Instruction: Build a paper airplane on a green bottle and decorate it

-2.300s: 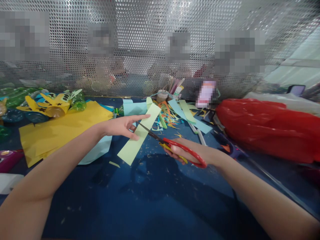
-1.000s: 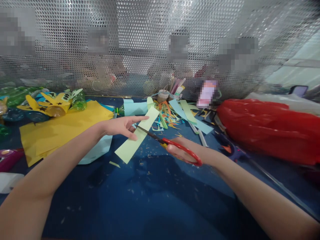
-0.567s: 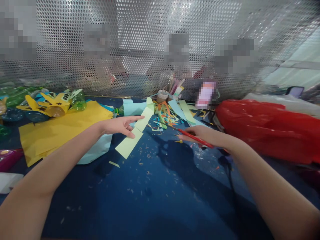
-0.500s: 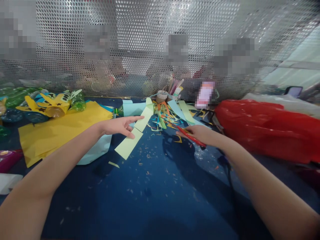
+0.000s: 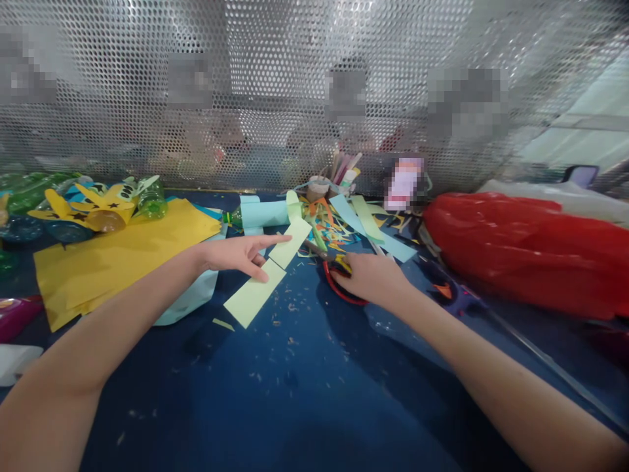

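Observation:
My left hand [image 5: 236, 254] has its index finger and thumb spread apart, the other fingers curled. Its index fingertip rests on one pale green paper piece [image 5: 292, 248], its thumb on another pale green paper strip [image 5: 250, 298]; a thin dark gap divides the two. My right hand [image 5: 371, 278] is closed on scissors [image 5: 344, 296] with a red and yellow handle, whose blades point left toward the upper piece. A light blue paper wrap [image 5: 265, 213] surrounds a green bottle [image 5: 234, 216] lying behind my left hand.
Paper scraps [image 5: 334, 229] and a cup of sticks [image 5: 319, 187] are at the back. Yellow sheets [image 5: 122, 252] and plastic bottles [image 5: 34, 190] lie left. To the right are a red plastic bag [image 5: 521, 252] and purple scissors [image 5: 457, 298]. A perforated metal screen [image 5: 275, 72] stands behind.
My right hand has moved left with the scissors, bringing the blades nearer the pale green paper. The upper piece has shifted slightly right; my left hand has barely moved.

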{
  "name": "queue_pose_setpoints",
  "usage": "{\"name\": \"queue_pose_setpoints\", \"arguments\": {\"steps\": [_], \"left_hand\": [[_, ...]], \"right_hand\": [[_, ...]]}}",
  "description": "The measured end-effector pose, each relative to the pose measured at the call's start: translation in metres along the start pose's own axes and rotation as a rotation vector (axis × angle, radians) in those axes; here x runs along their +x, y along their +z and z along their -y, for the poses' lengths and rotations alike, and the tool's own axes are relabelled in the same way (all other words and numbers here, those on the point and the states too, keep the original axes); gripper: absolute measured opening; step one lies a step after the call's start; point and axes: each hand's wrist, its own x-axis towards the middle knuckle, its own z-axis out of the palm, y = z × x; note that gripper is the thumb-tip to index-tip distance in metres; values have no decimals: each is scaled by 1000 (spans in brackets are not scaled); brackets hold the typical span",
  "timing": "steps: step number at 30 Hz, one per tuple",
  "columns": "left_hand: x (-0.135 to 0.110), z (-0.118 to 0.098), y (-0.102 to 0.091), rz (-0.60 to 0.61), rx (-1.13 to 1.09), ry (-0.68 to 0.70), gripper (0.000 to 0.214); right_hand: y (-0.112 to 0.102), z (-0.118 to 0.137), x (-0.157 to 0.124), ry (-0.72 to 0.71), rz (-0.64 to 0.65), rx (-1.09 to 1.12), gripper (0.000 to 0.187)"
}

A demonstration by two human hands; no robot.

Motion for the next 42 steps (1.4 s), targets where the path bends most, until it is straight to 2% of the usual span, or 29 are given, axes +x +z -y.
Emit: {"name": "queue_pose_setpoints", "arguments": {"steps": [3,5,7,9,11,12,14,16,18,19,22,24,26,28,30,33,35,39,42], "left_hand": [[0,-5,1,145,86,-30,85],[0,-8,3,236,104,-46,86],[0,-10,6,343,114,-82,89],[0,-9,10,412,137,-116,92],[2,-6,13,396,162,-118,93],[3,-4,14,357,164,-105,93],[5,0,16,259,146,-87,91],[6,3,17,172,112,-103,88],[8,4,17,94,87,-135,84],[8,5,18,49,77,-141,83],[10,6,19,-100,77,-120,77],[11,7,21,-198,92,-94,73],[12,6,24,-278,101,-84,70],[12,5,27,-340,92,-92,71],[12,3,30,-384,69,-105,73],[13,1,33,-433,26,-100,76],[14,1,34,-453,-4,-99,76],[15,3,33,-468,-29,-108,72],[15,3,32,-479,-22,-98,63]], "right_hand": [[-3,2,-1,-27,-190,191,43],[-2,5,0,-55,-296,534,43],[1,7,5,-87,-221,960,45],[6,6,11,-102,-38,1270,41],[11,-1,18,-62,36,1407,38],[13,-7,21,-19,5,1442,37],[17,-22,29,109,-154,1504,34],[22,-38,36,295,-343,1555,31],[29,-52,42,434,-468,1561,32],[33,-58,45,456,-492,1541,31],[44,-65,51,409,-450,1467,26],[45,-63,52,384,-401,1435,30],[41,-57,47,380,-384,1283,41],[35,-50,40,353,-421,1000,51],[29,-43,32,287,-486,755,55],[28,-37,26,194,-534,589,61],[32,-39,28,171,-496,549,63],[40,-53,41,179,-367,543,57],[43,-63,50,222,-360,611,56]]}}
